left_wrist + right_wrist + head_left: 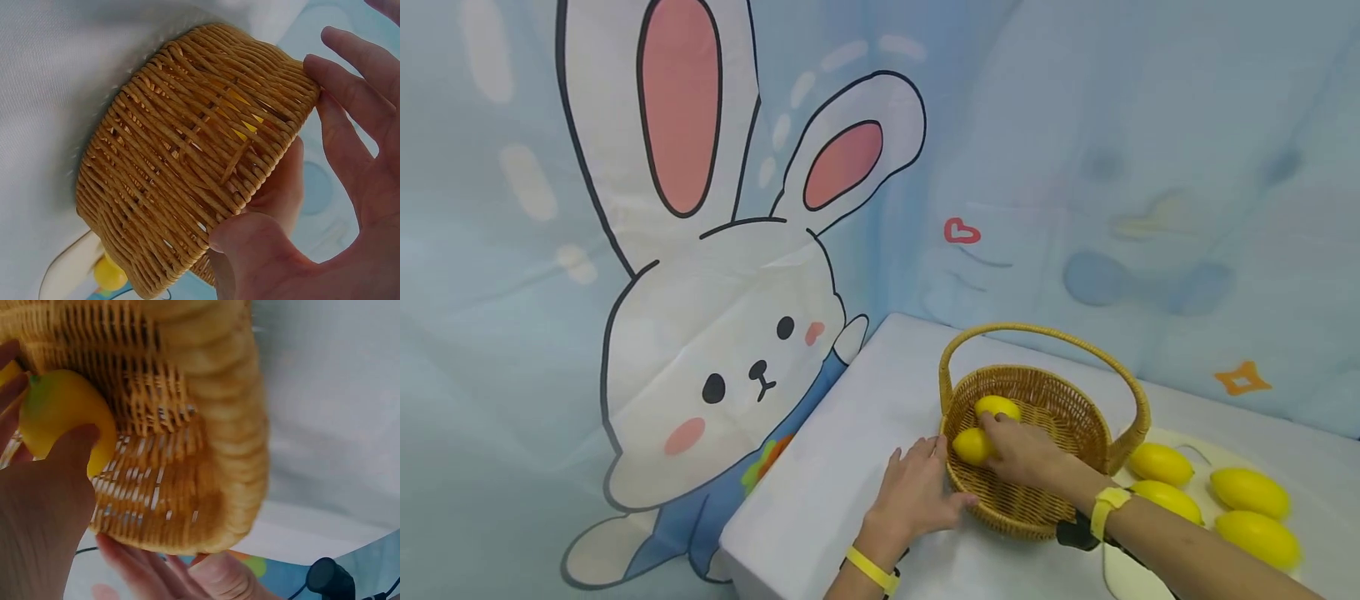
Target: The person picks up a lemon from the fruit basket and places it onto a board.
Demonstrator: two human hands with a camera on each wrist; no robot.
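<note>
Lemons just beside basket

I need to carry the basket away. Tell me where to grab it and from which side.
Grip the basket by the top of its arched handle, coming from above. The handle spans the rim and stands clear, so fingers can probably curl under it. The right hand holds a lemon inside and the left hand touches the wall, so the sides are taken.

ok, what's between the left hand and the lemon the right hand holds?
The wicker basket wall: left hand presses it outside, lemon sits inside. Clear in head view.
</note>
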